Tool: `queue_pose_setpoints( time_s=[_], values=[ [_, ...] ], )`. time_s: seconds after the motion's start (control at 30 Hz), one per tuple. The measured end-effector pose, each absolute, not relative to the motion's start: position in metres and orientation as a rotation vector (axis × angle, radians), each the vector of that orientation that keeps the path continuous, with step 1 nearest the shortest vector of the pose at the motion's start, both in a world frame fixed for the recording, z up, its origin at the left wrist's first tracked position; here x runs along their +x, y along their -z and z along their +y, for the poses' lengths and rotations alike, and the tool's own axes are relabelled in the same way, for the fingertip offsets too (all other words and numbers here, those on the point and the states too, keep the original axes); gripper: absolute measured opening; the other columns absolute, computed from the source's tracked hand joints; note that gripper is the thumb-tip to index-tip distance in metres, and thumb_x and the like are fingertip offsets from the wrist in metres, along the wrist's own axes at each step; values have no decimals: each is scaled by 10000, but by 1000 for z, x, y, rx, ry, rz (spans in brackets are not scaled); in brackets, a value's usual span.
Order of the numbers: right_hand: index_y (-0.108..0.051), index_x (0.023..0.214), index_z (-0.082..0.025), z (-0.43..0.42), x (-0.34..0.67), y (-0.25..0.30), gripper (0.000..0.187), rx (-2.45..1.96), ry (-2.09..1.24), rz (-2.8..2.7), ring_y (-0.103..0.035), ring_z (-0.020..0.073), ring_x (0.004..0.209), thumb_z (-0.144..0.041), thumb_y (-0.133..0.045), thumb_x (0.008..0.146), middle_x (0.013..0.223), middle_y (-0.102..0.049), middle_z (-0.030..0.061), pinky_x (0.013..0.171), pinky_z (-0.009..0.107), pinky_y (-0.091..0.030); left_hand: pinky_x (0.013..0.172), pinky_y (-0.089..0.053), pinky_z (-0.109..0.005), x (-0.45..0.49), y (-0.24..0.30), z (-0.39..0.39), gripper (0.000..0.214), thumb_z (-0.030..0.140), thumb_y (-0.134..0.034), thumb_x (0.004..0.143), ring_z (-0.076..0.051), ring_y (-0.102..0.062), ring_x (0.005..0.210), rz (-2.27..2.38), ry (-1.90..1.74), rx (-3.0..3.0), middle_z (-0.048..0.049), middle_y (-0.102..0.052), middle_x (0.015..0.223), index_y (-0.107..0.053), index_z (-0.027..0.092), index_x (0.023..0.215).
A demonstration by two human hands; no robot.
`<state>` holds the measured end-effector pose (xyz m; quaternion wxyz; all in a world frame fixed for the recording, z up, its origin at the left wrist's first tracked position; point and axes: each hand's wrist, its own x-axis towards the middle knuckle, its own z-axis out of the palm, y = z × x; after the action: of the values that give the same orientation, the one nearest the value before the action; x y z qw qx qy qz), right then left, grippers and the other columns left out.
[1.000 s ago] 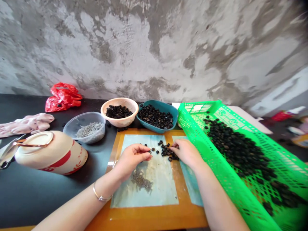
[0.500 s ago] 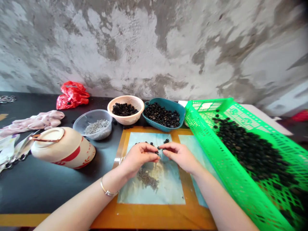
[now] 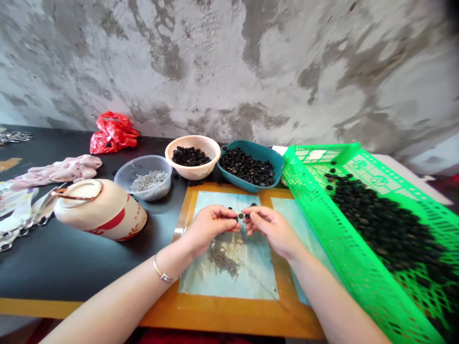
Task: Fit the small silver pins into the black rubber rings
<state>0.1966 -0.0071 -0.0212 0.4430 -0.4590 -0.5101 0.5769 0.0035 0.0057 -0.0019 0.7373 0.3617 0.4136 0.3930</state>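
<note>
Small black pieces (image 3: pixel 241 216) at facing fingertips, above pale sheet (image 3: pixel 247 285) on tabletop (image 3: pixel 89 267). Left hand (image 3: pixel 210 225), grip pinched, apparently on one piece; right hand (image 3: pixel 274 229) likewise, just beside. Step judged: two-handed fingertip handling; next move seemingly calls for steady precision. Grey slender pieces (image 3: pixel 223 258) lie nearer onlooker.

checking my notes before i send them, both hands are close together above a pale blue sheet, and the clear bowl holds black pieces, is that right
Not quite: the clear bowl holds thin grey pieces, not black ones, as the head view shows. The rest stands: the left hand and the right hand are close together above a pale blue sheet.
</note>
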Motion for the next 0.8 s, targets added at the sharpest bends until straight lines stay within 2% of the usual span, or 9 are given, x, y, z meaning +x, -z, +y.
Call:
queue_pose_setpoints(
  time_s=[0.13, 0.3, 0.5, 0.8],
  values=[
    [-666, 1017, -177, -8, 195, 22, 319, -1167, -1390, -1284, -691, 167, 664, -422, -703, 817, 775, -716, 31, 703, 354, -577, 777, -558, -319, 2, 4, 7, 320, 211, -859, 580, -165, -708, 678, 896, -873, 801, -48, -731, 698, -677, 110, 823],
    [-662, 1067, -180, -11, 194, 21, 369, -1158, -1369, -1264, -719, 199, 759, -445, -703, 813, 873, -743, 64, 773, 398, -584, 742, -560, -306, 1, 3, 8, 340, 238, -858, 578, -163, -707, 658, 883, -897, 838, -48, -735, 691, -667, 111, 829],
    [-689, 999, -196, -15, 194, 15, 282, -1183, -1223, -1360, -648, 152, 639, -407, -709, 813, 726, -689, 19, 658, 328, -576, 705, -561, -294, 3, -4, 6, 301, 207, -842, 585, -164, -703, 647, 904, -927, 856, -43, -726, 660, -667, 111, 810],
    [-659, 993, -210, -22, 188, 11, 289, -1166, -1183, -1355, -685, 181, 703, -397, -738, 787, 814, -713, 39, 711, 362, -589, 701, -556, -300, 0, -7, 5, 282, 217, -835, 592, -163, -695, 634, 886, -929, 922, -42, -727, 671, -687, 115, 809]
  ],
)
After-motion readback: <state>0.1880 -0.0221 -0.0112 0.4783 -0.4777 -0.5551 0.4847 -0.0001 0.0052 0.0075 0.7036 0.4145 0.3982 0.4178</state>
